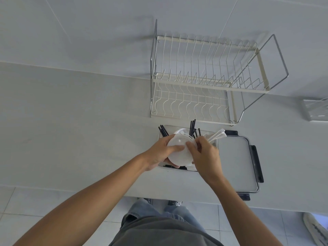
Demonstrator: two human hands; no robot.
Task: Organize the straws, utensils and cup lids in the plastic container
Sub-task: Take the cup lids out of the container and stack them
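Head view: both hands, left hand [160, 153] and right hand [204, 157], pinch the cup lids [179, 153] to fit them in the plastic container [177, 169].

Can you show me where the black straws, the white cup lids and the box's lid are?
black straws [192, 127], head view, on the middle bunch sticking up.
white cup lids [179, 155], head view, on the flat top.
container lid [234, 162], head view, on its flat grey middle.

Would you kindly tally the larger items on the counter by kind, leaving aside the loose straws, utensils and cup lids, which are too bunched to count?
Wire dish rack: 1
Clear plastic container: 1
Container lid with dark clips: 1
Clear item at the right edge: 1
Total: 4
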